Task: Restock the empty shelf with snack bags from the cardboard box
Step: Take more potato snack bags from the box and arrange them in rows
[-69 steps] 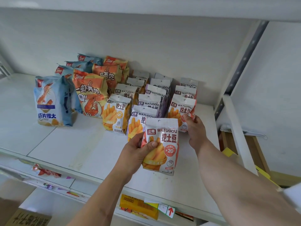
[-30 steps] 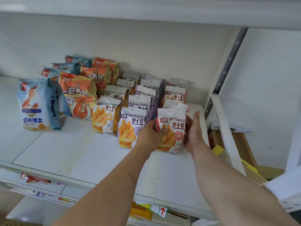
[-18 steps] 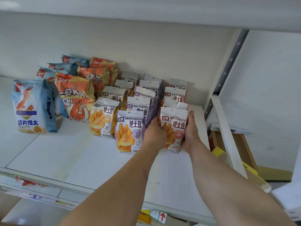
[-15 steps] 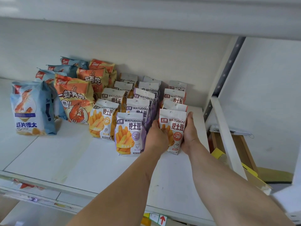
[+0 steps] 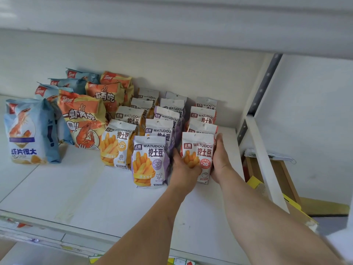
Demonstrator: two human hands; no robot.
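A red-trimmed WATUDOU snack bag (image 5: 198,150) stands upright on the white shelf (image 5: 76,188), at the front of the right-hand row. My left hand (image 5: 184,169) grips its lower left side, fingers curled over the front. My right hand (image 5: 219,159) lies flat along its right edge with straight fingers. To its left stand a purple WATUDOU bag (image 5: 150,161) and a yellow one (image 5: 117,146), with more rows of the same bags behind. The cardboard box is not in view.
Large orange shrimp-chip bags (image 5: 84,121) and blue ones (image 5: 26,131) stand at the shelf's left. A white upright post (image 5: 265,161) bounds the shelf on the right. Another shelf board (image 5: 172,20) hangs overhead. Yellow and brown cardboard (image 5: 286,188) lies beyond the post.
Both hands carried the red-trimmed bag from the shelf's front back against the right-hand row and stood it there. In the last half second they hardly moved.
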